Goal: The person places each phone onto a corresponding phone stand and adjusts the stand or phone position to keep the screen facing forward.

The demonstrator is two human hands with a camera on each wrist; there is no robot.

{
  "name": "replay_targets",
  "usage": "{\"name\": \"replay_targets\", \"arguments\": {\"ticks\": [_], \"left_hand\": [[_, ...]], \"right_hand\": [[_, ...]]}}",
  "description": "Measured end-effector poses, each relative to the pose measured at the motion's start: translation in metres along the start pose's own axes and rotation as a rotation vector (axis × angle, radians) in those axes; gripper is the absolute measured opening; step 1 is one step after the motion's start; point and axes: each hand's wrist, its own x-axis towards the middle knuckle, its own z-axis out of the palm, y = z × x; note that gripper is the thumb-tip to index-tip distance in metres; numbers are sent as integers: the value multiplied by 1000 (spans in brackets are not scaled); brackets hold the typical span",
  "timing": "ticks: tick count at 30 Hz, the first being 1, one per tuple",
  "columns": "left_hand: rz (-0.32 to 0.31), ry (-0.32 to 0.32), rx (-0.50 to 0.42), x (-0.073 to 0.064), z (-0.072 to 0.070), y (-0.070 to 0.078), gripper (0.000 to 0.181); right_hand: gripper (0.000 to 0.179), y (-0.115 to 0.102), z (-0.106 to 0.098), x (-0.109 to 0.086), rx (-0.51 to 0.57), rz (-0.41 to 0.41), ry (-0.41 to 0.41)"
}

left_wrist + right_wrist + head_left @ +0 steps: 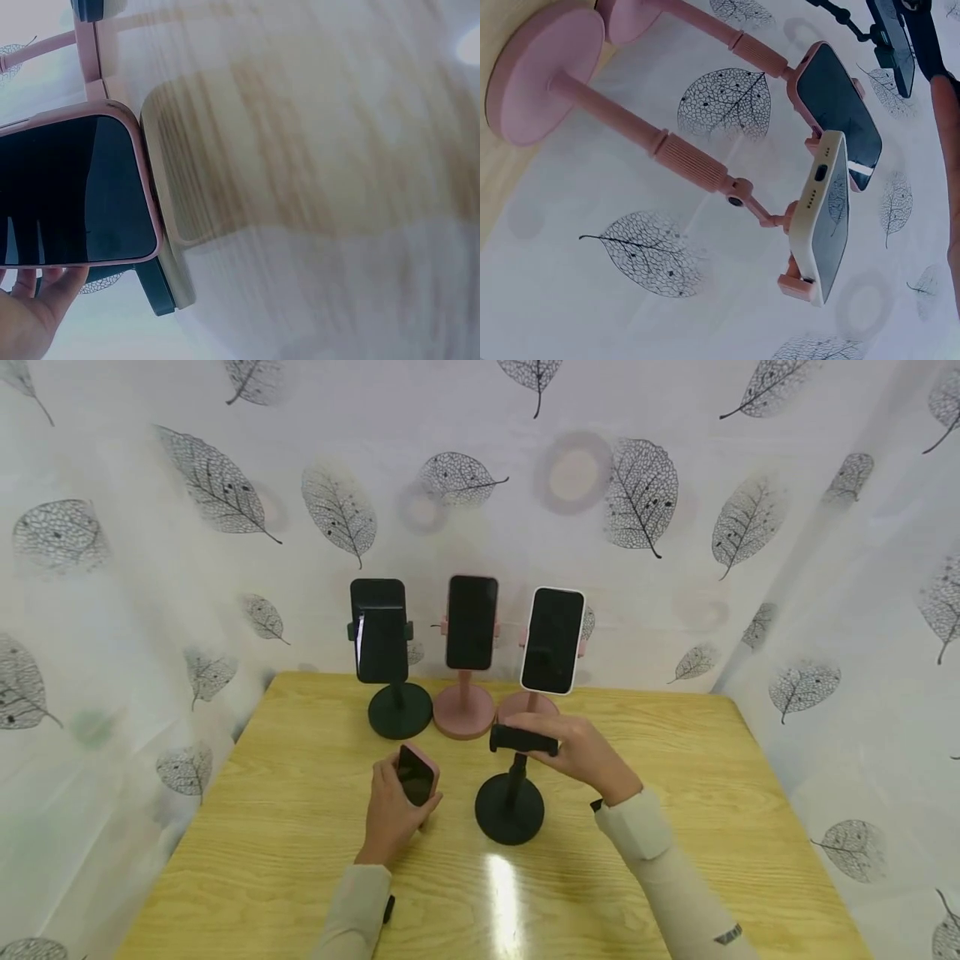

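Note:
My left hand [393, 814] holds a smartphone in a pink case [416, 777] by its sides, left of centre over the wooden table. In the left wrist view the phone's dark screen [75, 187] shows and its end is right at the tabletop, with fingers [60, 292] along the lower long side. My right hand [581, 752] grips the clamp [522, 740] at the top of a black phone stand [510, 810], whose round base is on the table. No phone sits in that clamp. At the right edge of the right wrist view a finger [946, 172] lies by the black clamp.
Along the back stand a dark green phone stand [400, 712] and two pink ones [463, 710], each bearing a phone. The rightmost phone [553, 639] has a white case. Behind them hangs a white leaf-print curtain [480, 410]. The wooden table [300, 877] reaches to its foot.

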Motion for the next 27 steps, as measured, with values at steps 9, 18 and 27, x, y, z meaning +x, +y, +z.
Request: {"name": "replay_targets", "arguments": {"ticks": [9,18,27], "left_hand": [[19,1,25,4,4,1,90],[-21,17,-3,2,5,5,90],[17,34,-11,-12,-17,68,91]], "right_hand": [[51,4,-9,2,35,33,-74],[69,11,11,-23,170,232,163],[76,-5,40,-46,468,599,214]]}}
